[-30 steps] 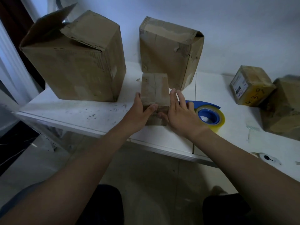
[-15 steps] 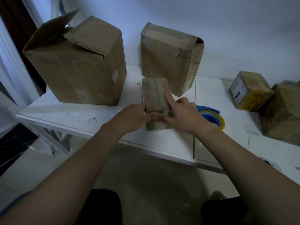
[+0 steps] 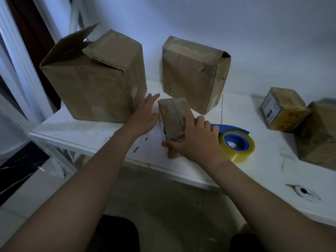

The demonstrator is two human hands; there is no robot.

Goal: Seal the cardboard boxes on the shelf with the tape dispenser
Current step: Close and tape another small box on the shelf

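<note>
On white shelf (image 3: 87, 131): small brown cardboard box (image 3: 172, 113). Right hand (image 3: 196, 142) grips its near end, fingers curled. Left hand (image 3: 145, 115) spread, empty, just left of box. Blue tape dispenser (image 3: 236, 142) just right.

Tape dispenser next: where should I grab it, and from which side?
Probably by the blue frame arching behind the roll of the tape dispenser, coming from above with the right hand, which holds the small box just beside it. The dispenser lies flat, core facing up, so the roll's smooth rim offers a poorer hold.
</note>
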